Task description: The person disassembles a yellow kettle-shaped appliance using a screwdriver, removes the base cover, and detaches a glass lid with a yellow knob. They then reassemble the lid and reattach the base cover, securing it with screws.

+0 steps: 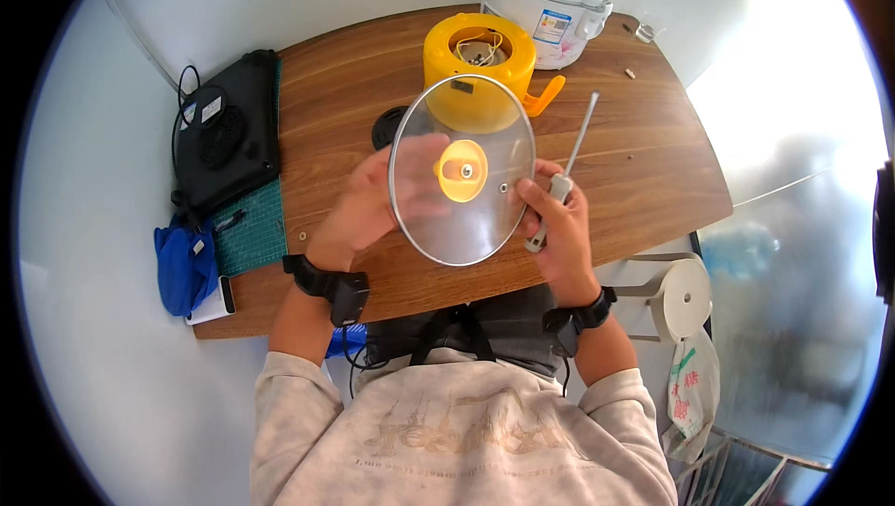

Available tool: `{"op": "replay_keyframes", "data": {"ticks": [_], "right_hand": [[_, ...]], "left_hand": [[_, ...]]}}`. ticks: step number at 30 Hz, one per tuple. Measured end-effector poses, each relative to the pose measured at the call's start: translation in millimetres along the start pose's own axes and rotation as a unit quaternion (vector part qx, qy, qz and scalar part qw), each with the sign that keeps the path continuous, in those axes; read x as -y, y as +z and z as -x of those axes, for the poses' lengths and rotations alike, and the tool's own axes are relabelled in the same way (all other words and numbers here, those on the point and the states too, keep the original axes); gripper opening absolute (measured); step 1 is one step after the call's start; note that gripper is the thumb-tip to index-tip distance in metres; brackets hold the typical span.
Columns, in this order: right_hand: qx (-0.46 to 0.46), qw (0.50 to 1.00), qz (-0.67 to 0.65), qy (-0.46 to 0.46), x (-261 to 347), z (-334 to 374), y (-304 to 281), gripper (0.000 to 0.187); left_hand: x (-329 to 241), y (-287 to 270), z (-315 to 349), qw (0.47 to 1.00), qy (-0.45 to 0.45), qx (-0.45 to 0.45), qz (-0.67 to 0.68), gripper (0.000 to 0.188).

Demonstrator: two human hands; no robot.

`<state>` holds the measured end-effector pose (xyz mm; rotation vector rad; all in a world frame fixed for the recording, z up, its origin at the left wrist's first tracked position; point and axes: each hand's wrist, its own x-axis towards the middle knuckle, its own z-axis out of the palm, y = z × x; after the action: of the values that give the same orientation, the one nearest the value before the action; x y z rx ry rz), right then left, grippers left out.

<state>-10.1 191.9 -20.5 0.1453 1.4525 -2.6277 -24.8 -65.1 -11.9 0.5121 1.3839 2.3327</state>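
Observation:
A round glass lid point(466, 240) with a metal rim and a yellow knob point(474, 191) is held up, tilted, over the table's near part. A small screw shows at the knob's centre. My left hand point(364, 203) is at the lid's left side, its fingers behind the glass, reaching to the knob and blurred through it. My right hand point(562, 226) pinches the lid's right edge and also grips a screwdriver point(583, 133), whose shaft points up and away. Beyond the lid stands a yellow round appliance body point(443, 59) with a handle and loose wires inside.
A white rice cooker point(550, 3) stands at the back. A black case-like device point(233, 133) and a green cutting mat point(256, 226) lie left, with a blue cloth point(186, 264) at the edge. A black round piece point(385, 129) is behind the lid. A beige stool point(685, 296) stands right.

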Motion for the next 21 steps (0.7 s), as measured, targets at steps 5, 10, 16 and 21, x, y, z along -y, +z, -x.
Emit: {"op": "replay_keyframes", "data": {"ticks": [5,10,16,21], "right_hand": [[-0.016,0.999,0.02,0.022,-26.7,-1.6,7.2,0.025],[0.004,0.997,0.068,0.024,-41.2,7.7,21.2,0.022],[0.052,0.99,0.082,0.1,-57.2,18.1,27.3,0.017],[0.073,0.986,0.093,0.116,-61.2,16.3,20.7,0.018]], "left_hand": [[22.1,-5.7,-12.2,0.99,0.059,-0.057,-0.118,0.05],[43.3,-25.1,-11.1,0.992,0.088,-0.066,-0.066,0.034],[50.7,-27.3,-7.9,0.996,0.054,-0.074,0.01,0.033],[52.1,-22.3,-8.8,0.994,0.058,-0.097,0.003,0.033]]}}
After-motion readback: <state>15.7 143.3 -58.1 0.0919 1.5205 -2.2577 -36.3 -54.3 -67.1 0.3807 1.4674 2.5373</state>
